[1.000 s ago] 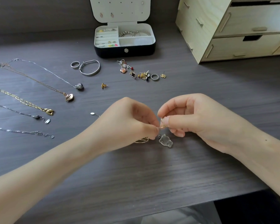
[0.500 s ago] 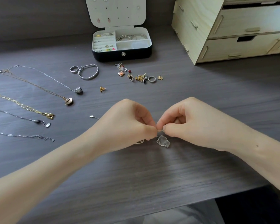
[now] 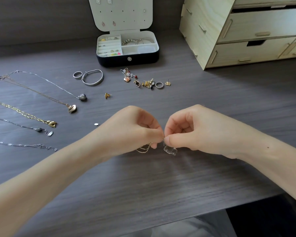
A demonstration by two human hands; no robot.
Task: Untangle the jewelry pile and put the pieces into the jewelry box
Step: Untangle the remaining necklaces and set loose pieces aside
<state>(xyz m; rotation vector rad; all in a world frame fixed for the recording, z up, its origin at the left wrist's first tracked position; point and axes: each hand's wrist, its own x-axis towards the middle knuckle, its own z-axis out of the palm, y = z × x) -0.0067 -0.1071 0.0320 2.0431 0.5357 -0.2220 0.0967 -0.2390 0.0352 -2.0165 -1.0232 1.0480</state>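
Head view: necklaces (image 3: 41, 93) laid flat on surface (image 3: 143, 185) at left. Left hand (image 3: 132, 129) pinches gold chain (image 3: 143, 149). Right hand (image 3: 191, 130) pinches same piece above clear charm (image 3: 170, 150). Open jewelry box (image 3: 127, 59) sits far behind.

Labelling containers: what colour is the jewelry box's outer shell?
The jewelry box is black outside, cream-lined inside; the head view shows it best.

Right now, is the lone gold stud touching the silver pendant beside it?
Apart. The head view shows a strip of bare table between the gold stud and the silver pendant.
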